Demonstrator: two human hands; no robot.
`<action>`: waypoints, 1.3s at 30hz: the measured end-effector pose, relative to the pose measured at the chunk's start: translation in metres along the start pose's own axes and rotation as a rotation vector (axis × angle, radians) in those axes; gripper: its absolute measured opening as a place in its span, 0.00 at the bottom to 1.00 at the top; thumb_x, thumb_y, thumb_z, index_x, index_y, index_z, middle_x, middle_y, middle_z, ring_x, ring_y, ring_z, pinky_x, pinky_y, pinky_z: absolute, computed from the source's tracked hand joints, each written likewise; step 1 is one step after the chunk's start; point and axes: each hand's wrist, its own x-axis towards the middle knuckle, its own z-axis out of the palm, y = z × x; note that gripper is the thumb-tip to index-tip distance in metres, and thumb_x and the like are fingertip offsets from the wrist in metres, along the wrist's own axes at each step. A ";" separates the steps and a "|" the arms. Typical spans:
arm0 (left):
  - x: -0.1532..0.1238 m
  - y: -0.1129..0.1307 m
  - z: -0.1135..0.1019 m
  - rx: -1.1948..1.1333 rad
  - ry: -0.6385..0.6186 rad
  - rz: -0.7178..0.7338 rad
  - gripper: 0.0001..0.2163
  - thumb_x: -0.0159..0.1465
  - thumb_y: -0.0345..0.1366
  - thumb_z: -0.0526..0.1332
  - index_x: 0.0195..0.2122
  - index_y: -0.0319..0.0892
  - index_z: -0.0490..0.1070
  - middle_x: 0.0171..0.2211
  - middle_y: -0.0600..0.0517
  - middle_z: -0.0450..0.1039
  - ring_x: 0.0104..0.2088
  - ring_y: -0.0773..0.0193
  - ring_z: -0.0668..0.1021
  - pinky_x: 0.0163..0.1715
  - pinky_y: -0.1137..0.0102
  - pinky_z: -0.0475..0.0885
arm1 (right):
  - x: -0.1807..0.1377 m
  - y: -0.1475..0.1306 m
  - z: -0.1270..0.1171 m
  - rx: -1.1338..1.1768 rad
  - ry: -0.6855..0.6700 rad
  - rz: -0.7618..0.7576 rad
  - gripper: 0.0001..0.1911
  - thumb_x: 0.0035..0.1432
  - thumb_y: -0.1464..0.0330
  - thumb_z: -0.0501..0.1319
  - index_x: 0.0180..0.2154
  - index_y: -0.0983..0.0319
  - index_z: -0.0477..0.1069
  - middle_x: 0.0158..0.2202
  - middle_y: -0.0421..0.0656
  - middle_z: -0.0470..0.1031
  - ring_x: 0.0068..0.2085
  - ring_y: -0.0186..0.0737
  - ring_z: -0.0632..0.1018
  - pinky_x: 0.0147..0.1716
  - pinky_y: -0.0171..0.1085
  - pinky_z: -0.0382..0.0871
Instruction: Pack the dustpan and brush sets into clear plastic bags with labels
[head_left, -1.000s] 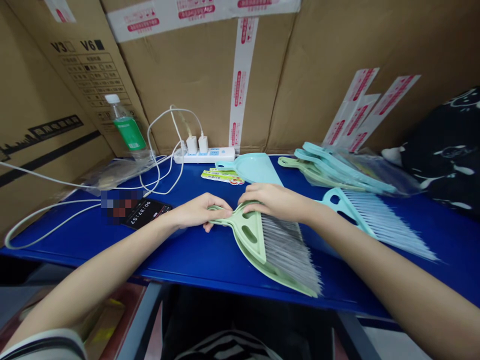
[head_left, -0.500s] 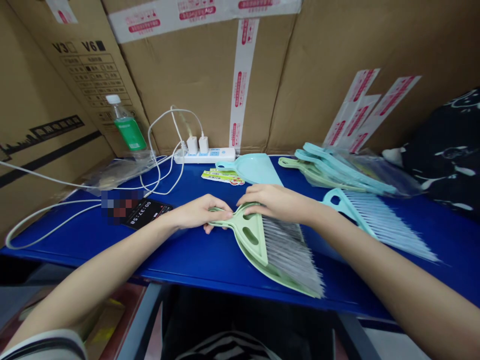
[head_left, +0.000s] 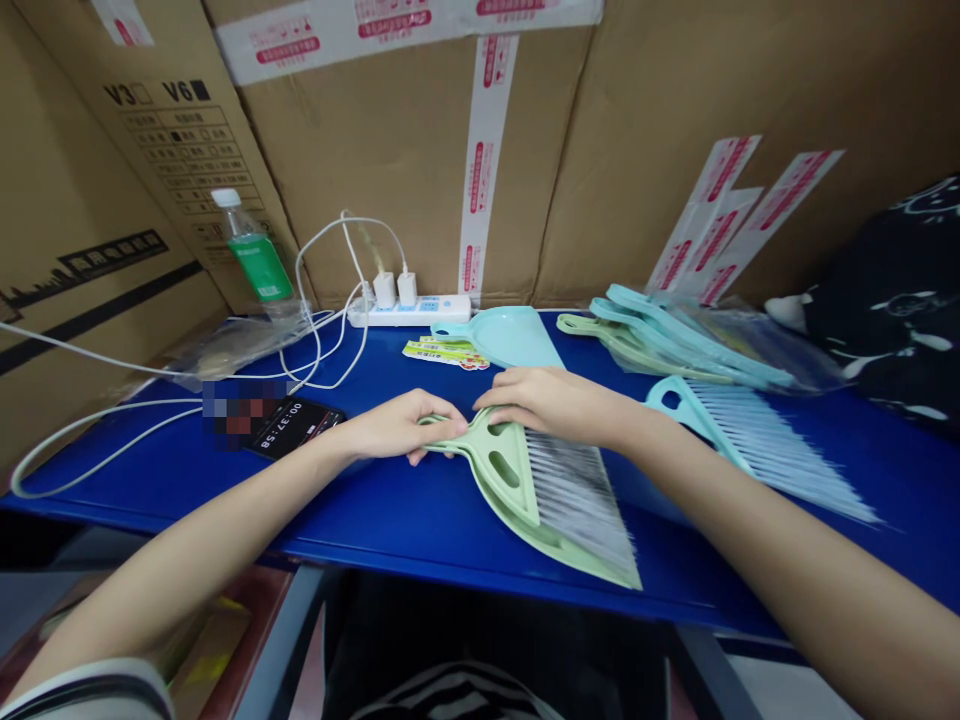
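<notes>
The handle end of a green brush point(head_left: 555, 485) is gripped in the left hand point(head_left: 405, 425), the thumb pressed on top and the fingers curled beneath. The brush's far edge, just past the neck, is grasped by the right hand point(head_left: 547, 400) with bent fingers; whether the pan below is pinched too cannot be told. The brush is laid over a green dustpan point(head_left: 555, 549), whose curved rim is shown along the near side, and both are held above the front part of a blue table point(head_left: 405, 520), the grey bristles pointed to the right and toward the table's edge. Beyond the right hand, a light blue dustpan point(head_left: 517, 335) is seen, partly covered by that hand, with a colourful label point(head_left: 442, 352) placed beside its handle. Past the right forearm, a light blue brush point(head_left: 765, 440) is laid in front of a bagged stack of blue and green pieces point(head_left: 690, 340). Near the left wrist, a phone point(head_left: 296, 425) is set down, part of it blurred. Farther back, a power strip point(head_left: 420, 312) is fitted with two white chargers point(head_left: 385, 290).
</notes>
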 end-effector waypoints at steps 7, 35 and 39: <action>0.001 0.001 -0.001 -0.063 -0.005 -0.029 0.17 0.58 0.48 0.62 0.35 0.36 0.74 0.23 0.56 0.70 0.14 0.77 0.65 0.15 0.79 0.60 | -0.001 0.002 0.000 0.043 -0.004 -0.001 0.15 0.65 0.63 0.53 0.45 0.59 0.76 0.37 0.46 0.76 0.37 0.41 0.76 0.32 0.36 0.65; -0.005 0.004 0.003 0.062 -0.136 0.045 0.14 0.63 0.46 0.56 0.31 0.38 0.66 0.22 0.56 0.65 0.22 0.72 0.69 0.18 0.78 0.68 | 0.002 0.017 0.018 0.002 0.073 0.135 0.24 0.66 0.59 0.47 0.52 0.65 0.72 0.59 0.56 0.67 0.59 0.52 0.68 0.55 0.53 0.62; -0.005 0.003 0.003 0.068 -0.137 0.050 0.15 0.63 0.48 0.56 0.31 0.38 0.66 0.22 0.56 0.65 0.21 0.72 0.69 0.18 0.77 0.68 | 0.003 0.018 0.023 0.019 0.023 0.148 0.28 0.66 0.56 0.44 0.57 0.65 0.67 0.60 0.55 0.66 0.60 0.51 0.67 0.56 0.53 0.62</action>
